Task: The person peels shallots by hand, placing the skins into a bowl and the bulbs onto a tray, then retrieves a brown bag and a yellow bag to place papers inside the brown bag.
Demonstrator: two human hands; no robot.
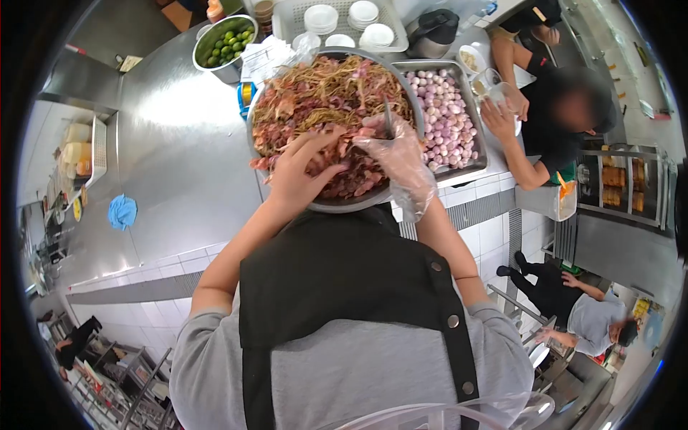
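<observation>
A large metal bowl [420, 107] holds reddish-purple shallot skins with dry, stringy roots [330, 82]. My left hand [297, 172], bare, is over the bowl's near left part, its fingers apart and curved; whether a small piece lies at its fingertips cannot be made out. Across from it, my right hand [394, 154] wears a loose clear plastic glove and is closed around a small knife [388, 118], whose blade points up. Right of the bowl, a rectangular metal tray [481, 147] holds peeled shallots [446, 118].
A pot of green limes [228, 49], a basket of white dishes [320, 19] and a dark-lidded jug [433, 32] stand behind. A co-worker [566, 107] works at the right. A blue cloth [122, 212] lies on the steel counter [179, 158]. Another person [595, 315] is farther off.
</observation>
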